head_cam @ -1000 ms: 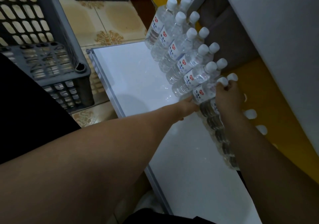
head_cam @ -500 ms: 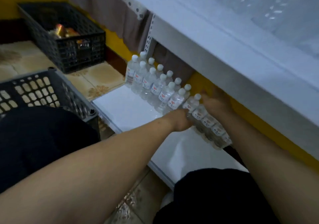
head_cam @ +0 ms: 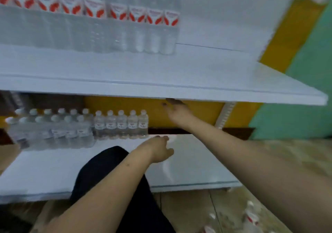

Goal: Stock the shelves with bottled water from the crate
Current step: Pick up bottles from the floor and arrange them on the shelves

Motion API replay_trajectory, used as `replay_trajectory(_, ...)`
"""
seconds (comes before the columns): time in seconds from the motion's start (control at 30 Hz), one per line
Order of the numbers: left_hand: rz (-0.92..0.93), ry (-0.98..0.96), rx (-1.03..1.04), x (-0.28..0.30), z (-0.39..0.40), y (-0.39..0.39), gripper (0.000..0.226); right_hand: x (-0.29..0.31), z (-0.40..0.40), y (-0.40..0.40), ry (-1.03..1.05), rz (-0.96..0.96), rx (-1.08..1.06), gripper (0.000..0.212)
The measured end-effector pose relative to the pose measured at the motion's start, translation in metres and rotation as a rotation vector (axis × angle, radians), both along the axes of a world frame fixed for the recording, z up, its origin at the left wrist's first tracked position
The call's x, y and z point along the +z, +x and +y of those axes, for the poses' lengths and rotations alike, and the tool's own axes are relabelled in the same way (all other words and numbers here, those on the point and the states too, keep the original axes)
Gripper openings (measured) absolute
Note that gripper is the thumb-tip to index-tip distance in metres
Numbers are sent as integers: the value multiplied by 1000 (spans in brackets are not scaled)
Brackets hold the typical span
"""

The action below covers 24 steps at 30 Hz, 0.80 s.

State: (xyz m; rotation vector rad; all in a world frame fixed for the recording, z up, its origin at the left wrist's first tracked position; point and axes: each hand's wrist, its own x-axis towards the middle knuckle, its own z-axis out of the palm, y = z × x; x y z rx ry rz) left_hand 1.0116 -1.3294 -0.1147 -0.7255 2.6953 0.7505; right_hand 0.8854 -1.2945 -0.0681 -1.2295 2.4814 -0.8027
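Small water bottles (head_cam: pixel 122 125) with white caps stand in rows at the back left of the low white shelf (head_cam: pixel 194 162). My left hand (head_cam: pixel 159 149) hovers just right of the last bottle, fingers loosely curled, holding nothing. My right hand (head_cam: pixel 177 111) is lifted under the upper shelf edge, fingers spread, empty, apart from the bottles. Larger bottles (head_cam: pixel 136 30) with red-and-white labels line the upper shelf (head_cam: pixel 197 74). The crate is out of view.
Several loose bottles (head_cam: pixel 249 218) lie on the tiled floor at the bottom right. My dark-clothed knee (head_cam: pixel 107 175) overlaps the low shelf's front edge. A yellow and green wall (head_cam: pixel 296 82) stands behind, right of the shelves.
Both hands have let go of the bottle row and drawn away to the right. The view has swung up and right, so the upper shelf shows and the crates have left the view.
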Motion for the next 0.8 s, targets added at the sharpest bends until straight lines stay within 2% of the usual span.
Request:
replay_trajectory(0.1, -65, -17, -167, -19, 61, -30, 65, -12, 86, -35, -37, -77, -105, 60)
replay_trajectory(0.23, -149, 111, -321, -51, 146, -54, 59, -61, 202, -66, 18, -129, -318, 58)
replay_trajectory(0.37, -223, 250, -410, -94, 212, -52, 44, -151, 306, -52, 91, -322, -556, 50)
replay_trajectory(0.43, -356, 235, -482, -117, 230, -42, 49, -211, 347, -26, 148, -457, -688, 42)
replay_trajectory(0.5, -539, 143, -599, -136, 236, -35, 55, -272, 378, 16, 240, -560, -793, 39)
replay_trajectory(0.57, -634, 59, -646, -145, 234, -34, 56, -325, 399, 63, 384, -633, -796, 44)
replay_trajectory(0.63, -624, 47, -639, -151, 233, -37, 54, -369, 409, 105, 509, -706, -714, 50)
replay_trajectory(0.8, -616, 49, -638, -167, 237, -41, 49, -426, 398, 167, 601, -832, -622, 60)
